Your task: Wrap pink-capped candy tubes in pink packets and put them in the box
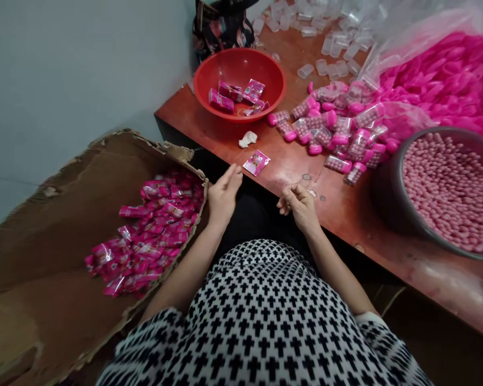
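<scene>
My left hand (224,197) is at the table's front edge, by the rim of the cardboard box. Its fingers stretch out, and nothing shows in them. Just beyond the fingertips a small pink printed packet (256,163) lies flat on the table. My right hand (300,206) hovers at the same edge, its fingers curled and the thumb pressed toward them. Whether anything small is pinched there is hidden. A crumpled white scrap (248,139) rests behind the packet. Farther back, a red bowl (203,80) holds several pink printed packets (221,101).
At left, an open cardboard box (64,236) holds a heap of pink wrapped packs (156,236). Pink-capped bottles of beads (338,134) lie mid-table. A dark bucket (396,198) of pink beads (446,193), pink plastic pieces (446,75) and clear cups (338,43) are at right and back.
</scene>
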Motion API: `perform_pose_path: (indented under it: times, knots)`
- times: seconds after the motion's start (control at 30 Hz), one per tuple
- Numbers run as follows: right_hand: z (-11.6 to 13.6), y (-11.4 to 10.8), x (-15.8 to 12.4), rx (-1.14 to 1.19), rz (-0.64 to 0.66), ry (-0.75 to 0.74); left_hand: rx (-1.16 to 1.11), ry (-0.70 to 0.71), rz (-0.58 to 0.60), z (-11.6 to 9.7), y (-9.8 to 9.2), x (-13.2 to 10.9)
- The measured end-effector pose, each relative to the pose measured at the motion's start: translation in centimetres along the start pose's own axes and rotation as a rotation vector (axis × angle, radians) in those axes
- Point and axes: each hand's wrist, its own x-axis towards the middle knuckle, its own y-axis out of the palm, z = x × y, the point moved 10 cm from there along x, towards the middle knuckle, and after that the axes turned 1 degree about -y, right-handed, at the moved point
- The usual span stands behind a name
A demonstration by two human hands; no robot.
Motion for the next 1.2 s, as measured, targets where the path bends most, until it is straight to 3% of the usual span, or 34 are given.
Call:
perform_pose_path:
  times: [0.1,0.2,0.37,0.43,0.57,0.67,0.73,0.83,0.93,1.0,1.13,1.2]
  knots:
    - [-0.3,0.0,-0.1,-0.026,0.003,0.017,0.438,0.253,0.088,0.3,3.8,2.8]
    - [-0.2,-0.2,-0.1,-0.055,0.003,0.027,0.652,0.335,0.065,1.3,5.2,4.5]
    - [0.3,-0.1,1.2,-0.092,0.017,0.006,0.671,0.384,-0.005,1.3,4.7,4.6]
    - [0.6,-0.1,2.3,-0.077,-0.037,-0.033,0.628,0.395,-0.013,0.7,4.8,3.9]
    - [0.9,-0.4,4.3,0.060,-0.145,-0.102,0.467,0.401,0.102,-1.0,6.5,1.1]
    - [0.9,-0.5,5.1,0.080,-0.094,-0.099,0.269,0.258,0.169,-0.9,7.2,-0.6]
    - [1.2,-0.5,5.0,0.033,-0.006,-0.102,0.102,0.027,0.193,0.8,7.2,-1.0]
    - [1.4,-0.2,4.0,-0.091,0.168,-0.095,-0.081,-0.332,0.337,3.8,8.7,-2.1]
    - [1.9,-1.2,3.5,-0.353,0.230,-0.118,-0.112,-0.460,0.424,4.8,9.7,-3.0]
    - [3.2,-4.0,4.1,-0.647,0.062,-0.162,-0.102,-0.464,0.390,4.9,9.5,-3.1]
    - [7.2,-10.8,4.8,-1.174,-0.484,-0.216,-0.138,-0.501,0.319,5.4,9.5,-3.7]
    - [7.7,-12.0,5.1,-1.318,-0.555,-0.216,-0.186,-0.548,0.284,5.7,9.4,-4.0]
